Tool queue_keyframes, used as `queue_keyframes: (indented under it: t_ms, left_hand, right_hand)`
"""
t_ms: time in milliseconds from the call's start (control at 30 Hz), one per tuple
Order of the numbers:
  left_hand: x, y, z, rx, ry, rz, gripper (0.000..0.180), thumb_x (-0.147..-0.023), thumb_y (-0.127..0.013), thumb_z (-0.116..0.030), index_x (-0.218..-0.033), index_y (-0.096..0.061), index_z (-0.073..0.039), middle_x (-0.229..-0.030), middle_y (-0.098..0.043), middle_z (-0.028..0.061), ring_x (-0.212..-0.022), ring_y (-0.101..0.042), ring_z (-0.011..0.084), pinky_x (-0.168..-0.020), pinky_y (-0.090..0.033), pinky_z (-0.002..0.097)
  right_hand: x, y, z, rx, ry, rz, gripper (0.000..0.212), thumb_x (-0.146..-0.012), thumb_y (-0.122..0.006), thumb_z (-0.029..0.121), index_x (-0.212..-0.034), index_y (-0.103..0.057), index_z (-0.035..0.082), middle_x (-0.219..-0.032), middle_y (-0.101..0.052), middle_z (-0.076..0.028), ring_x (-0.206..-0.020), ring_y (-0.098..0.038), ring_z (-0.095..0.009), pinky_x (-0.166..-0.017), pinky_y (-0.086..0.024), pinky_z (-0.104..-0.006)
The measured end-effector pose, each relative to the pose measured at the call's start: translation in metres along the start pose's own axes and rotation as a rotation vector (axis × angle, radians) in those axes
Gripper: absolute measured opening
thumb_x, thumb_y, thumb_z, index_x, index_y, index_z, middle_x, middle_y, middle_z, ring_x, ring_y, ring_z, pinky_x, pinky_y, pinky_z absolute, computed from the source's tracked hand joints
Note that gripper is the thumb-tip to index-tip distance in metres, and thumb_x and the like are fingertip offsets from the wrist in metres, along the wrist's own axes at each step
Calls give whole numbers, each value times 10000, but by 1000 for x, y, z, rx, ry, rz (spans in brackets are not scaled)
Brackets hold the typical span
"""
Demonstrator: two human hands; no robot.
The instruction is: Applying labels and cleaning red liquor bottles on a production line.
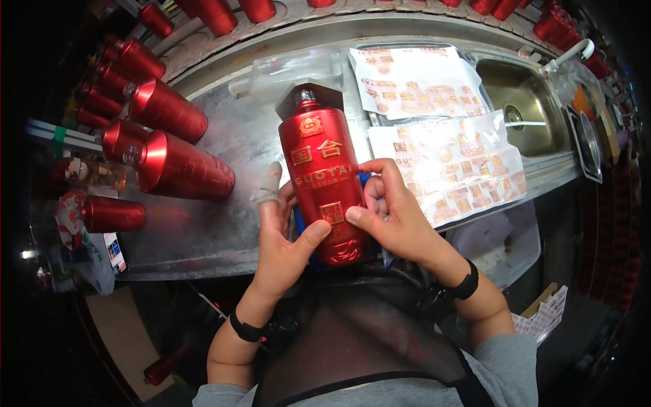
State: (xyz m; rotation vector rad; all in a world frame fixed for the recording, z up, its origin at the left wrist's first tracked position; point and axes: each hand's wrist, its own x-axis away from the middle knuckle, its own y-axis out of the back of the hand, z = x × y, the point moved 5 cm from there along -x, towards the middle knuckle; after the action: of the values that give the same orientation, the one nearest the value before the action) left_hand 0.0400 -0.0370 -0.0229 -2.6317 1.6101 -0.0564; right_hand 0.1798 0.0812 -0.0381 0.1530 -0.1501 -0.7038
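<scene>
The grey metal bench (pixel 193 239) spread widest before you, its near edge running just in front of your body and its far edge bounded by a slatted conveyor (pixel 298 15) carrying red containers. Your broadest room for moving was on the left, where bare metal ran between your left hand (pixel 288 245) and a cluster of other bottles (pixel 186 166), red as well, that crowded that side. On the right you had less: a far label sheet (pixel 420 81) and a near label sheet (pixel 451 166) covered the surface there, the nearer one reaching close to the front edge, with the sink (pixel 502 81) beyond them. A clear plastic tray (pixel 298 71) limited the space behind your work. The red bottle (pixel 315 178) lay between your two hands, its neck pointing away from you and its base by the near edge. Your left hand gripped its lower left side, thumb across the front and fingers curled behind, while the forefinger, in a pale finger cover (pixel 267 193), pointed upward. Your right hand (pixel 397 210) held the opposite side, fingers bent against it and thumb at the edge of the small gold square (pixel 332 212) low on the front.
</scene>
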Motion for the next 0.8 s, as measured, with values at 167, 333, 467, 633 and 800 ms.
queue_keyframes:
  t_ms: [167,333,467,633,800]
  left_hand:
    - [9,1,2,24,7,7,1010,-842,-763,-186,-1527,-50,18,-1468,-376,206,-1357,-393,284,-1144,-268,414]
    - [8,0,-1,-60,12,29,1023,-830,-770,-170,-1530,-46,14,-1483,-361,207,-1379,-370,290,-1152,-255,417]
    - [7,3,-1,-48,13,59,1026,-825,-771,-166,-1528,-46,19,-1485,-359,209,-1381,-367,292,-1151,-259,417]
    - [5,2,-3,-75,11,45,1032,-810,-780,-176,-1527,-63,19,-1472,-362,223,-1370,-377,289,-1143,-273,416]
    - [0,-1,0,-93,35,14,1049,-790,-796,-200,-1524,-79,21,-1458,-366,235,-1353,-393,280,-1135,-284,415]
  right_hand:
    - [7,-1,-2,-223,-123,65,643,-841,-742,274,-1312,-379,27,-729,-483,-30,-626,-501,-135,-585,-428,-288]
    - [11,1,12,86,-47,35,744,-782,-803,281,-1336,-375,29,-759,-493,-36,-653,-505,-140,-609,-437,-287]
    - [9,2,12,69,-106,71,792,-750,-828,288,-1340,-367,30,-770,-495,-39,-666,-507,-143,-620,-439,-290]
    - [8,3,4,-74,-116,124,807,-747,-833,292,-1340,-354,24,-771,-495,-34,-683,-508,-145,-642,-441,-291]
    - [7,-1,6,27,-139,71,799,-757,-825,303,-1340,-354,26,-780,-495,-39,-690,-511,-158,-655,-449,-301]
